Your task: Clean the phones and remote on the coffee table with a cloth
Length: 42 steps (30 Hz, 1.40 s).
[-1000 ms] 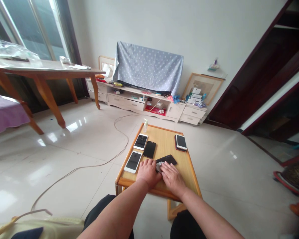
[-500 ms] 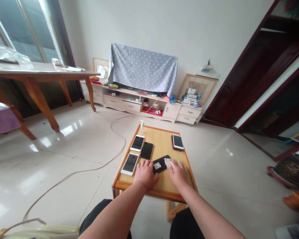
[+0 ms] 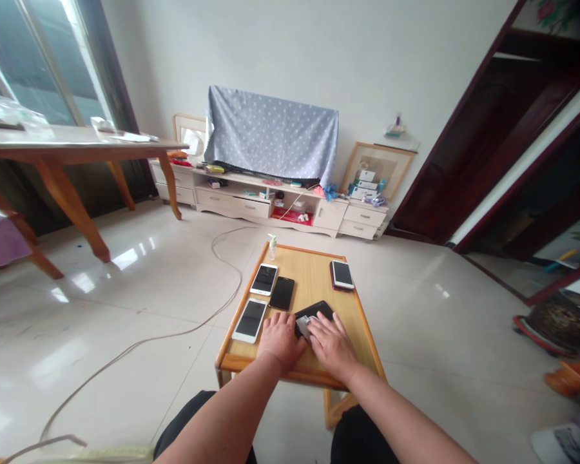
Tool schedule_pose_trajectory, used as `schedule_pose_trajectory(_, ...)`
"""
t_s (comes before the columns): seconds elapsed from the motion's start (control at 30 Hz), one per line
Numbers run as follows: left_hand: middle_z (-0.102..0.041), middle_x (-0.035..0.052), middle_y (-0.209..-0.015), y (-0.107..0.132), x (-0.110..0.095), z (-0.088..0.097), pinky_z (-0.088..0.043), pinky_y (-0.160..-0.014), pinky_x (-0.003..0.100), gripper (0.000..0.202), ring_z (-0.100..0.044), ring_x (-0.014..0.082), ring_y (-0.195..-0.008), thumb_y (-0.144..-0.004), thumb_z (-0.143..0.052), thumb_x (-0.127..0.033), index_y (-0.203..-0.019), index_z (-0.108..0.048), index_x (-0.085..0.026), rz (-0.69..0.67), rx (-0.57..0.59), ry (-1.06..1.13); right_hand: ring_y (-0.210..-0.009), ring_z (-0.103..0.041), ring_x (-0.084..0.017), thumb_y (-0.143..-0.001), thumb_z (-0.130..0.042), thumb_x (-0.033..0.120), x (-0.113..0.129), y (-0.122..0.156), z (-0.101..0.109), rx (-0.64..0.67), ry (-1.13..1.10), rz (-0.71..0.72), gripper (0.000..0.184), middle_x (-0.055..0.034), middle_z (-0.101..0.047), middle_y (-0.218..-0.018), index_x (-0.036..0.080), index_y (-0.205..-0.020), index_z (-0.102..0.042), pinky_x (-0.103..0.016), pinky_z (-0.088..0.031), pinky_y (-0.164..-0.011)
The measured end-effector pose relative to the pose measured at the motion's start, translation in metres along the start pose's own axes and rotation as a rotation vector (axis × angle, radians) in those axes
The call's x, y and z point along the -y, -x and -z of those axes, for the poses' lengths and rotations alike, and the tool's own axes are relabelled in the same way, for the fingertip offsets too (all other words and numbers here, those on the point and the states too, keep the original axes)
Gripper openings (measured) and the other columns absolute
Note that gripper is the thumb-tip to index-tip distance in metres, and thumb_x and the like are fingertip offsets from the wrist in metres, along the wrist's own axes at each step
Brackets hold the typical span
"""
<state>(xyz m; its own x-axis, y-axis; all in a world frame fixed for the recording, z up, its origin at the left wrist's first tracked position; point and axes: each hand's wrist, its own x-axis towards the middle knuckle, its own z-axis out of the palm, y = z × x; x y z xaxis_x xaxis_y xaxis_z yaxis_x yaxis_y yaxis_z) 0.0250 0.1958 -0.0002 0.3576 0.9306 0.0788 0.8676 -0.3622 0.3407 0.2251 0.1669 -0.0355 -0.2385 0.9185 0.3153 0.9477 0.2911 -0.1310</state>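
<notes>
Head view: we note the left hand point(image 3: 280, 341), grip released, resting flat on the wooden worktop point(image 3: 314, 277) just beside a black phone point(image 3: 320, 310). The right hand point(image 3: 332, 348) lies over a pale wipe point(image 3: 304, 327) on that phone; we cannot tell whether its grip is clenched. Nearby on the worktop: two white phones point(image 3: 249, 320), a dark phone point(image 3: 282, 293), a red-cased phone point(image 3: 342, 274), a pump bottle point(image 3: 272, 247).

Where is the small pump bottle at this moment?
In the head view, the pump bottle stands at the far left corner of the low wooden table, just beyond the white-framed phone.
</notes>
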Motion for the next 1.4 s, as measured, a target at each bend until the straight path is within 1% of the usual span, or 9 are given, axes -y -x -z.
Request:
schedule_pose_trajectory(0.13,-0.059,0.0128,-0.132,0.000,0.000,0.002,-0.035,-0.107,0.047,0.056,-0.047,0.0337,-0.125,-0.083,-0.055,-0.047,-0.133,-0.056,-0.022,0.005,0.006,-0.003,-0.141,-0.046,-0.036,-0.101,-0.040,0.026,-0.004,0.000,0.001,-0.102,0.056,-0.233,0.039,-0.0117,-0.063,-0.140,0.026,-0.131,-0.065,-0.072,-0.021,-0.114)
schedule_pose_trajectory(0.3,-0.058,0.0123,-0.134,0.001,-0.002,0.006,-0.034,-0.108,0.048,0.055,-0.047,0.0338,-0.127,-0.086,-0.053,-0.047,-0.135,-0.054,-0.023,0.020,0.033,-0.007,-0.141,-0.047,-0.025,-0.100,-0.047,0.029,-0.002,0.003,-0.001,-0.002,-0.013,0.047,0.037,-0.0049,-0.064,-0.141,0.030,-0.133,-0.064,-0.054,-0.024,-0.121)
schedule_pose_trajectory(0.47,-0.058,0.0126,-0.134,0.002,-0.002,0.006,-0.034,-0.108,0.048,0.056,-0.047,0.0344,-0.127,-0.083,-0.056,-0.047,-0.134,-0.055,-0.024,0.025,0.031,-0.001,-0.141,-0.046,-0.035,-0.100,-0.042,0.028,-0.004,0.005,-0.002,-0.088,0.057,-0.247,0.038,-0.0082,-0.063,-0.141,0.028,-0.131,-0.065,-0.069,-0.024,-0.114)
schedule_pose_trajectory(0.63,-0.060,0.0127,-0.132,0.001,-0.001,0.004,-0.035,-0.107,0.047,0.054,-0.048,0.0337,-0.126,-0.084,-0.054,-0.046,-0.133,-0.055,-0.022,0.013,0.012,0.009,-0.144,-0.044,-0.027,-0.100,-0.046,0.030,-0.004,0.010,0.001,0.017,-0.019,0.053,0.037,-0.0046,-0.062,-0.143,0.028,-0.133,-0.063,-0.055,-0.023,-0.122)
schedule_pose_trajectory(0.8,-0.060,0.0127,-0.130,0.001,0.000,0.004,-0.036,-0.106,0.048,0.054,-0.049,0.0344,-0.125,-0.082,-0.057,-0.046,-0.131,-0.057,-0.024,0.018,0.009,0.018,-0.141,-0.045,-0.036,-0.099,-0.043,0.027,-0.011,0.011,0.002,-0.110,-0.008,-0.240,0.037,-0.0101,-0.064,-0.138,0.025,-0.128,-0.066,-0.067,-0.024,-0.115)
schedule_pose_trajectory(0.93,-0.059,0.0126,-0.131,0.001,0.000,0.003,-0.035,-0.107,0.047,0.054,-0.048,0.0345,-0.126,-0.082,-0.057,-0.046,-0.131,-0.057,-0.023,0.015,0.005,0.018,-0.132,-0.056,-0.027,-0.095,-0.050,0.024,-0.002,0.009,-0.001,-0.071,-0.098,-0.139,0.033,-0.0063,-0.067,-0.135,0.027,-0.121,-0.069,-0.050,-0.030,-0.117)
schedule_pose_trajectory(1.1,-0.060,0.0128,-0.130,0.001,0.000,0.002,-0.036,-0.106,0.047,0.055,-0.048,0.0343,-0.125,-0.082,-0.056,-0.047,-0.132,-0.056,-0.023,0.007,-0.003,0.014,-0.101,-0.069,-0.025,-0.093,-0.048,0.026,-0.011,-0.004,0.001,-0.127,-0.232,-0.258,0.025,-0.0047,-0.076,-0.106,0.028,-0.095,-0.073,-0.038,-0.049,-0.094)
schedule_pose_trajectory(1.23,-0.060,0.0128,-0.128,0.000,0.001,0.002,-0.037,-0.104,0.047,0.054,-0.049,0.0343,-0.122,-0.082,-0.055,-0.047,-0.131,-0.056,-0.023,0.006,-0.001,0.011,-0.083,-0.072,-0.023,-0.093,-0.044,0.032,-0.026,-0.017,-0.002,-0.202,-0.386,-0.430,0.029,-0.0053,-0.077,-0.095,0.024,-0.101,-0.071,-0.031,-0.054,-0.070)
schedule_pose_trajectory(1.4,-0.059,0.0129,-0.129,0.000,0.001,0.002,-0.036,-0.105,0.047,0.055,-0.048,0.0341,-0.123,-0.083,-0.054,-0.047,-0.133,-0.055,-0.024,0.010,0.007,0.006,-0.073,-0.073,-0.021,-0.092,-0.044,0.037,-0.029,-0.031,-0.007,-0.214,-0.553,-0.503,0.033,-0.0056,-0.077,-0.085,0.018,-0.102,-0.068,-0.028,-0.054,-0.063)
